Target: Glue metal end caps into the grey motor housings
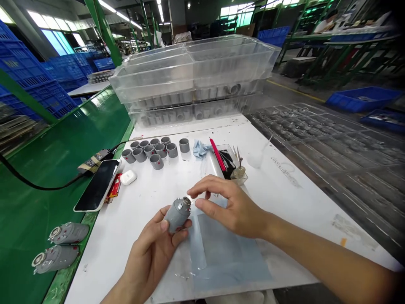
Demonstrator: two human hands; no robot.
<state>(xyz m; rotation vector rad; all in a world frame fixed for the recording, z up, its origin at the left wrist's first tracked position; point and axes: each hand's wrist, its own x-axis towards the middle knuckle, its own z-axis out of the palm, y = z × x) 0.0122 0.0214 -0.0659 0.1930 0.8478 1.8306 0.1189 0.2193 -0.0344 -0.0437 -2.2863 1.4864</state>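
Note:
My left hand (151,255) is shut around a grey cylindrical motor housing (176,215), tilted with its metal end (186,202) up and to the right. My right hand (232,207) hovers just beside that end, its thumb and index fingertips curved close to the metal. I cannot tell whether they pinch something small. Beneath both hands lies a translucent blue-grey sheet (224,257). Several short grey sleeves (148,152) stand on the white table (107,266) beyond them. Two similar grey motors (68,233) lie on the green mat (38,185) at left.
A smartphone (97,185) and white earbud case (128,177) sit near the table's left edge. A blue cloth (201,148), red marker (217,154), and small clear tray of tools (232,164) lie ahead. Stacked clear bins (193,71) hold grey parts beyond.

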